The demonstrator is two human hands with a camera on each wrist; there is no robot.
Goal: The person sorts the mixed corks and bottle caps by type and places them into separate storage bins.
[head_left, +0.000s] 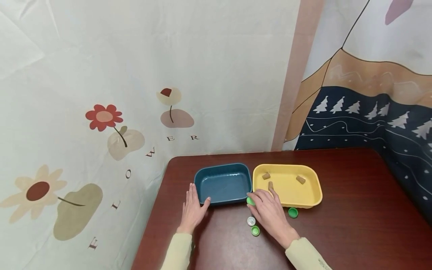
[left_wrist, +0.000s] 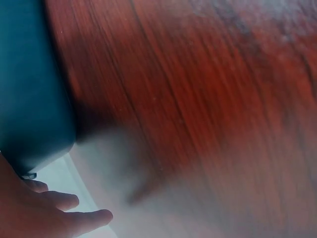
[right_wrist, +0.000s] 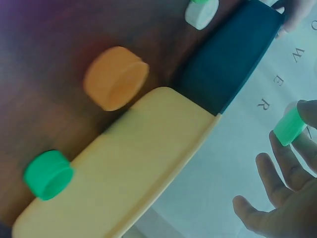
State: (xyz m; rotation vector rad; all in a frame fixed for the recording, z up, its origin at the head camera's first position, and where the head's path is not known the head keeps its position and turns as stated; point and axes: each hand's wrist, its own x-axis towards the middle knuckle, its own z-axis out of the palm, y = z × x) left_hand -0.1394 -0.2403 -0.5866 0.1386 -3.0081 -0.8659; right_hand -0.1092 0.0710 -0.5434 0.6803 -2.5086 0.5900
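My right hand (head_left: 269, 213) pinches a green bottle cap (right_wrist: 289, 127) between thumb and fingertips, near the corner where the two bins meet. My left hand (head_left: 193, 210) rests with extended fingers against the left end of the blue bin (head_left: 222, 202), its thumb by the near wall. Another green bottle cap (head_left: 293, 212) lies in front of the yellow bin (head_left: 315, 187). Closer to me are a white bottle cap (head_left: 251, 221) and a light green one (head_left: 255, 230). An orange bottle cap (right_wrist: 116, 79) shows in the right wrist view; in the head view the right hand hides it.
Three corks lie in the yellow bin: one at the back left (head_left: 266, 175), a second cork (head_left: 300, 179) to the right, a third cork (head_left: 270, 185) by my fingers. The reddish-brown table (head_left: 351, 195) meets printed cloth (head_left: 229, 75) behind and at the sides.
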